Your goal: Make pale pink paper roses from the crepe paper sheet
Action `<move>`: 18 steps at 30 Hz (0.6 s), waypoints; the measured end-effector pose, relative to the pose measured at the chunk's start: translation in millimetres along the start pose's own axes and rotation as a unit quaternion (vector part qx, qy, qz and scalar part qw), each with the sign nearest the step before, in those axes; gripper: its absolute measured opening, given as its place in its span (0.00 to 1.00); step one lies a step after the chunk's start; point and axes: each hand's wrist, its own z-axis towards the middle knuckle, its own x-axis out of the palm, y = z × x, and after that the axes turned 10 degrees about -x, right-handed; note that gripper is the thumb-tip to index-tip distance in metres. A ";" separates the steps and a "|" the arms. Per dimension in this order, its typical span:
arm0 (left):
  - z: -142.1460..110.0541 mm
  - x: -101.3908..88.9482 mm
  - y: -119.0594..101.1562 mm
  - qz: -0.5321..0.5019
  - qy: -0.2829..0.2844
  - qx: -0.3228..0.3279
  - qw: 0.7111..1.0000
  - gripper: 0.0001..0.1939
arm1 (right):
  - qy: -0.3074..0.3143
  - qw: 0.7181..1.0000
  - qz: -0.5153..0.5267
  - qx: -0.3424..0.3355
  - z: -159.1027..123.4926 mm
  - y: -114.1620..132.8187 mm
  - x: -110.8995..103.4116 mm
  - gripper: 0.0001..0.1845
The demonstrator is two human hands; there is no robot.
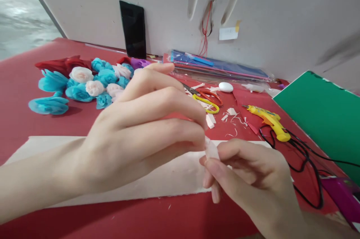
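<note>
Between my two hands is a small pale pink strip of paper or fabric (211, 150). My right hand (250, 171) is closed, its thumb and index finger pinching the strip's lower end. My left hand (146, 119) reaches across from the left with curled fingers, its fingertips meeting the strip's upper end; its thumb is hidden behind the fingers. Under both hands lies a long pale sheet (174, 179) on the red table cover (135, 220). Beyond my left hand sits a cluster of blue flowers (80, 92) and pale pink flowers (81, 74).
Scissors with red and yellow handles (213, 108) lie among pale scraps (231, 111). A yellow glue gun (270, 121) with a black cord (316, 190) is at the right, near a green board (323, 119). A black phone (133, 29) leans against the wall behind plastic-wrapped sheets (225, 66).
</note>
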 end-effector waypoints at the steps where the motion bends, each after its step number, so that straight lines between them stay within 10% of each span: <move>1: -1.3 -0.1 -0.4 0.014 -0.004 0.034 0.999 0.08 | -0.009 1.000 -0.017 -0.014 -0.3 0.4 -0.3 0.10; 3: -4.6 1.0 -1.0 0.018 0.011 0.042 0.999 0.05 | -0.032 0.995 -0.076 -0.048 0.1 1.6 -1.7 0.09; 10: -13.5 12.1 -8.3 -0.132 0.132 -0.230 0.955 0.06 | -0.060 0.920 -0.327 -0.206 1.0 -0.6 -8.6 0.08; 18: -14.6 14.2 -10.9 -0.133 0.151 -0.316 0.927 0.08 | -0.029 0.861 -0.431 -0.270 -0.4 -5.7 -10.5 0.06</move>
